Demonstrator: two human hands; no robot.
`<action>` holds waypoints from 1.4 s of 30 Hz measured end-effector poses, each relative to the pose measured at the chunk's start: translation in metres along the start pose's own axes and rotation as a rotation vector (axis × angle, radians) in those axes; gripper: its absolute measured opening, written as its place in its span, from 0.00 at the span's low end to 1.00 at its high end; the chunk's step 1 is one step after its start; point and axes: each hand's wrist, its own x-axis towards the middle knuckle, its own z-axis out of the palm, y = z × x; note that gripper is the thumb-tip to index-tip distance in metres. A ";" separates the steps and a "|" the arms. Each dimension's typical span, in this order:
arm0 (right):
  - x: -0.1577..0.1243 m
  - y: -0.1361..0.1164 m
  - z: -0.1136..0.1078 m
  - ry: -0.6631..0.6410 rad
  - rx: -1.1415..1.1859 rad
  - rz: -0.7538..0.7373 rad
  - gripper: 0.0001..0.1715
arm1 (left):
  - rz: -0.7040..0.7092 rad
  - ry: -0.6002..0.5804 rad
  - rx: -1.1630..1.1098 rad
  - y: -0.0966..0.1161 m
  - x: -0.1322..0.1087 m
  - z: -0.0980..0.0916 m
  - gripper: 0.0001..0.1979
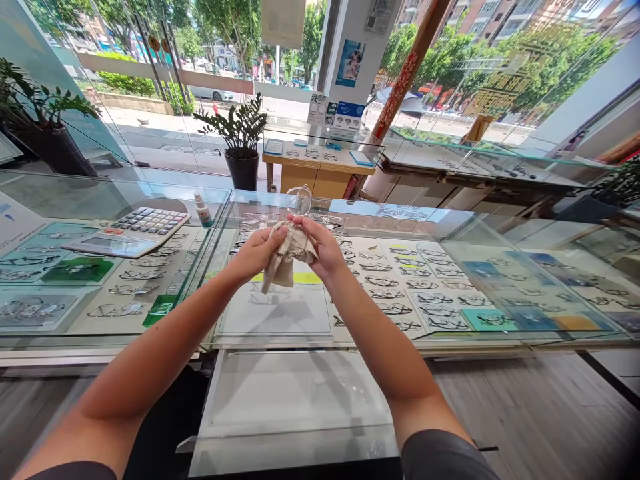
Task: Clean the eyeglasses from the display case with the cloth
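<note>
My left hand (257,252) and right hand (326,250) meet above the glass tabletop (450,230). Both grips are clamped on a crumpled beige cloth (283,270) wrapped around thin clear-lensed spectacles (299,200).

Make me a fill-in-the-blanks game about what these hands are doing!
1. The left hand and right hand together hold a pair of ____ with clear lenses.
2. A beige ____ is bunched up between the two hands.
3. On the counter, off to the left, lies a grey ____ with many keys.
4. Just right of it stands a small white ____.
Missing words: glasses; cloth; calculator; bottle.
</note>
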 end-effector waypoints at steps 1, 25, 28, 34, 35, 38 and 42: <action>0.001 -0.004 -0.003 0.002 -0.005 -0.017 0.17 | -0.025 0.023 -0.015 -0.001 0.001 -0.003 0.39; -0.007 -0.014 0.004 -0.127 -0.331 0.095 0.15 | -0.036 -0.022 -0.158 0.019 0.003 -0.023 0.29; -0.007 -0.013 0.004 -0.145 -0.315 0.122 0.17 | -0.053 -0.042 -0.151 0.022 0.001 -0.022 0.28; -0.008 -0.010 0.005 -0.235 -0.261 0.164 0.20 | 0.014 0.082 -0.024 0.015 0.001 -0.020 0.25; -0.009 -0.010 0.005 -0.259 -0.258 0.177 0.21 | 0.021 0.106 -0.011 0.013 0.001 -0.019 0.24; -0.011 -0.008 0.006 -0.310 -0.268 0.177 0.24 | 0.051 0.193 0.019 0.010 0.001 -0.017 0.24; -0.012 -0.004 0.006 -0.328 -0.342 0.140 0.27 | 0.135 0.292 0.059 0.007 0.000 -0.010 0.24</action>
